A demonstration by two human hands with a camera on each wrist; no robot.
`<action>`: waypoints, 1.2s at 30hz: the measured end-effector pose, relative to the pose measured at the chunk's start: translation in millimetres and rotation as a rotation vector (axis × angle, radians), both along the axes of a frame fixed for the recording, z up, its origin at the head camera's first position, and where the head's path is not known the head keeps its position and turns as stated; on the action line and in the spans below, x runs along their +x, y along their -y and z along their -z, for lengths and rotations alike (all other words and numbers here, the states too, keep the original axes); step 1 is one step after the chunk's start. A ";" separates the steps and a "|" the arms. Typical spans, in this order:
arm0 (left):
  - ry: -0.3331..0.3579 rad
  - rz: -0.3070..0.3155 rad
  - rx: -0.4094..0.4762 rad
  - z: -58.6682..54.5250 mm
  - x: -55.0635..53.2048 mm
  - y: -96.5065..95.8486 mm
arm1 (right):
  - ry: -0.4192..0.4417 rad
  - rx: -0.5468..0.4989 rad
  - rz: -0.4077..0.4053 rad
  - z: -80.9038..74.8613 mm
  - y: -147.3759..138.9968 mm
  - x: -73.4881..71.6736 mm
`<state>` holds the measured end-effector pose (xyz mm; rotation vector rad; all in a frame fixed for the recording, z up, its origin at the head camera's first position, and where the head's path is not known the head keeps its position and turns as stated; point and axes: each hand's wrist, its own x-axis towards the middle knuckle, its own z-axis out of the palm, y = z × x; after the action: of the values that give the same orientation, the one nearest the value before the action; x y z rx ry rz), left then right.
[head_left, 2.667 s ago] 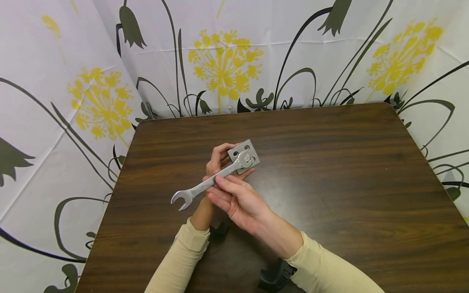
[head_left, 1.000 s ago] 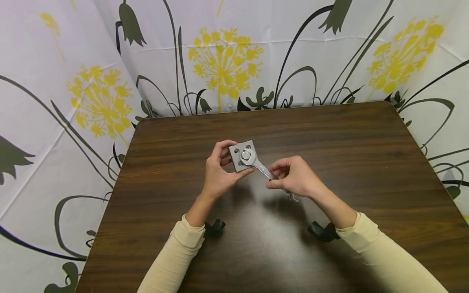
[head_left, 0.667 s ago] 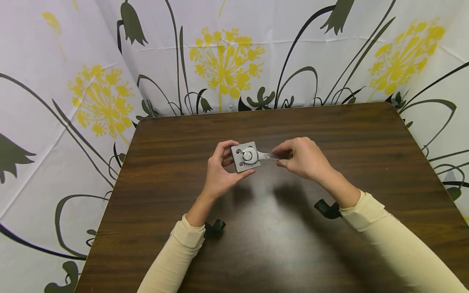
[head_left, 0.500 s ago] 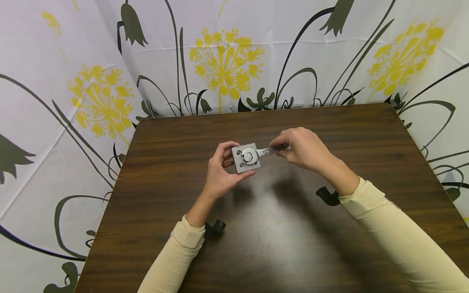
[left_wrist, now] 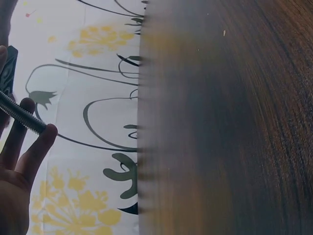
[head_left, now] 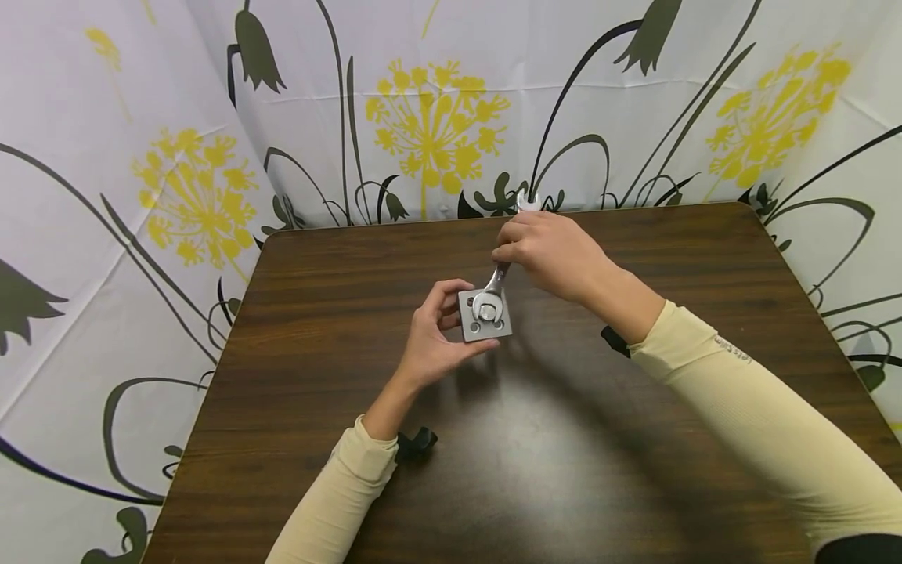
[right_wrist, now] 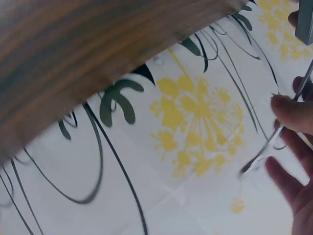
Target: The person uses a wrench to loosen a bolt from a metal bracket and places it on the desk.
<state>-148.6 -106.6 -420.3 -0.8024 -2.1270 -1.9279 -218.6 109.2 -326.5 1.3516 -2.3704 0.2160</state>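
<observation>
My left hand (head_left: 433, 341) grips a square grey metal block (head_left: 486, 333) with holes by its edges, above the table. A bolt head (head_left: 487, 312) stands in the middle of its face. Out of the back comes the bolt's threaded shank (left_wrist: 22, 116), with fingers of the left hand close by its end in the left wrist view. One end of a silver open-ended wrench (head_left: 497, 280) sits around the bolt head. My right hand (head_left: 553, 251) pinches the wrench handle, which points up and away; its far end shows beyond the fingers.
The brown wood-grain table (head_left: 317, 313) lies below both hands. Behind its far edge hangs a white curtain (head_left: 317, 117) with yellow and grey-green flowers. A black wrist mount (head_left: 417, 442) sticks out below the left sleeve.
The wrench handle has swung counterclockwise from lower left, through lower right and right, to pointing up, with the right hand on it. The block has shifted slightly right and nearer.
</observation>
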 end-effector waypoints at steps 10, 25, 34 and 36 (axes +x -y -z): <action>0.036 0.054 -0.013 -1.1 0.4 -3.8 | -0.317 0.198 -0.196 -15.8 13.8 -7.4; -0.023 -0.027 -0.014 -19.2 6.5 0.6 | 0.369 -0.153 0.351 13.3 -23.5 -3.8; -0.053 -0.077 -0.008 -20.3 4.8 2.8 | 1.343 -0.827 0.303 33.4 -16.2 38.2; -0.060 -0.099 -0.007 -20.3 4.7 3.2 | 1.507 -0.969 0.286 30.4 -9.5 51.2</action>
<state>-143.8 -109.8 -400.1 -0.7315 -2.0985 -1.8257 -167.4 118.7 -357.0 0.2115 -2.5008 2.5555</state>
